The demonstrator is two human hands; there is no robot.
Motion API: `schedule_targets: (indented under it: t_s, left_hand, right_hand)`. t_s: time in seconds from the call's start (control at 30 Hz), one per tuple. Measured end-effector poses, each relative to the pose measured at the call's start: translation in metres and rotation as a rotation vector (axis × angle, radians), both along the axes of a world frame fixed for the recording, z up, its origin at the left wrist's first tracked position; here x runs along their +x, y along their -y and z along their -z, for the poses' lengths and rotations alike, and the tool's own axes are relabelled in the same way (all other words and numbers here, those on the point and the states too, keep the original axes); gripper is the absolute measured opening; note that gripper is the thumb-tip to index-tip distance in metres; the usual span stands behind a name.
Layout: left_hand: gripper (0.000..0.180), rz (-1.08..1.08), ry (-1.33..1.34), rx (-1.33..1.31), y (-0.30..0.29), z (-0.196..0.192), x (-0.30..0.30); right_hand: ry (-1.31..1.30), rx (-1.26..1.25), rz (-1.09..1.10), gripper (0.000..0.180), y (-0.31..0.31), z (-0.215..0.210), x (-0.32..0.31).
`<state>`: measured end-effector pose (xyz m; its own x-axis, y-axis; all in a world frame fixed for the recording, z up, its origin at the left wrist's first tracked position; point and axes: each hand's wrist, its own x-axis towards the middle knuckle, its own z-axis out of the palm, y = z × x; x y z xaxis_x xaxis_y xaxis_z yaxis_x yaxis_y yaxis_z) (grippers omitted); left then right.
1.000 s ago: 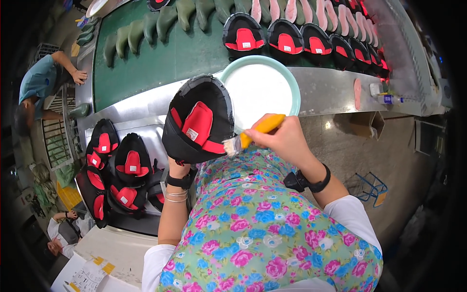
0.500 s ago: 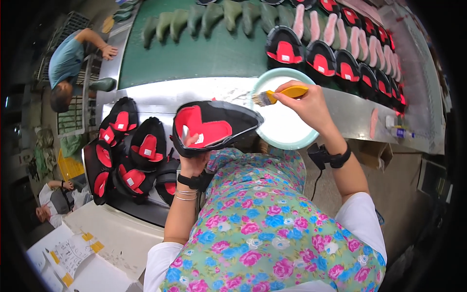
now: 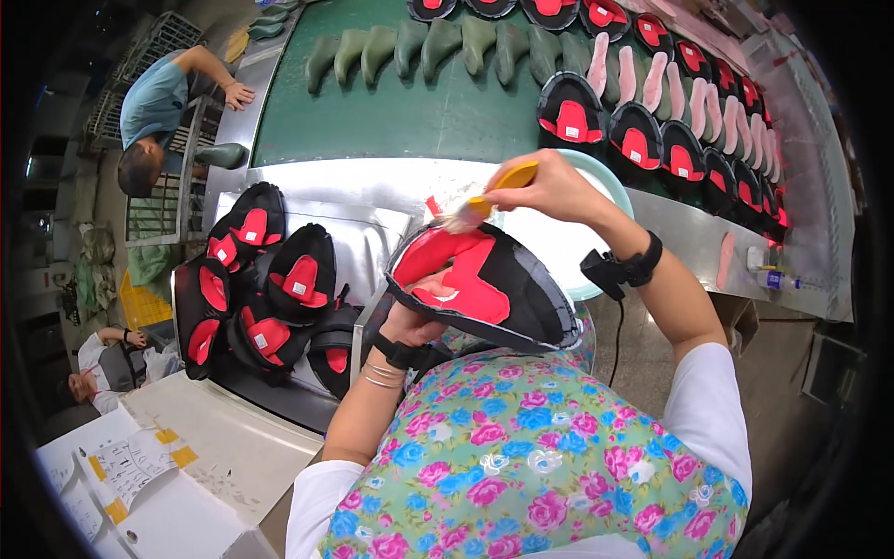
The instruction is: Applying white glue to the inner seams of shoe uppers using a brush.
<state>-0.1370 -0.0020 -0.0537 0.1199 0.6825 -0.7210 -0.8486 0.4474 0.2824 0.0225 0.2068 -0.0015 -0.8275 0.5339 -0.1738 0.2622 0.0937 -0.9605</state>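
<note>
My left hand [image 3: 414, 321] is closed round a black shoe upper [image 3: 531, 284] with a red lining, held tilted above my lap with its opening facing up. A paintbrush [image 3: 510, 177] with a yellow handle is pinched in my right hand [image 3: 549, 191]. The pale bristles meet the far edge of the upper, though whether they touch it is hard to tell. Behind my right hand, partly covered by it and the upper, stands a light green bowl [image 3: 615, 182] of white liquid.
Several black-and-red uppers [image 3: 300, 275] are piled on a metal tray at left. Green shoe lasts [image 3: 442, 47], pink insoles [image 3: 654, 84] and more uppers [image 3: 570, 121] line the green worktop [image 3: 372, 121]. A person in blue [image 3: 154, 98] leans at the far left.
My right hand has brought the brush left and down from over the bowl to the upper's edge. My left hand has moved right and turned the upper. The view has shifted slightly.
</note>
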Motion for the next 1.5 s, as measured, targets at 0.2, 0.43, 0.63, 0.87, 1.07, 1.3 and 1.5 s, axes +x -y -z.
schedule_targets:
  t_s: [0.2, 0.43, 0.63, 0.87, 1.07, 1.3, 1.5]
  left_hand:
    - [0.048, 0.186, -0.345, 0.035, 0.002, 0.01, -0.021]
    - [0.044, 0.098, -0.745, 0.34, -0.029, 0.051, -0.064]
    - [0.05, 0.034, -1.174, 0.585, -0.1, 0.078, -0.071]
    - [0.067, 0.077, -1.355, 0.309, -0.057, 0.078, -0.132]
    - [0.051, -0.317, -1.653, -0.293, 0.084, 0.056, -0.192]
    - [0.057, 0.08, -2.072, -0.584, 0.175, 0.087, -0.26]
    - [0.084, -0.001, -1.62, -0.637, 0.166, 0.119, -0.281]
  right_hand:
    - [0.277, -0.018, 0.244, 0.03, 0.001, 0.008, 0.05]
    - [-0.088, 0.097, 0.217, 0.032, 0.002, -0.022, 0.012]
    - [0.208, 0.486, -0.033, 0.036, -0.018, 0.015, -0.049]
    - [0.578, 0.802, 0.092, 0.015, -0.105, 0.138, -0.063]
    - [0.969, 0.911, -0.076, 0.038, -0.151, 0.199, -0.08]
    - [0.411, 0.639, -0.5, 0.03, 0.024, 0.18, -0.255]
    - [0.335, 0.536, -0.805, 0.041, 0.207, 0.19, -0.351]
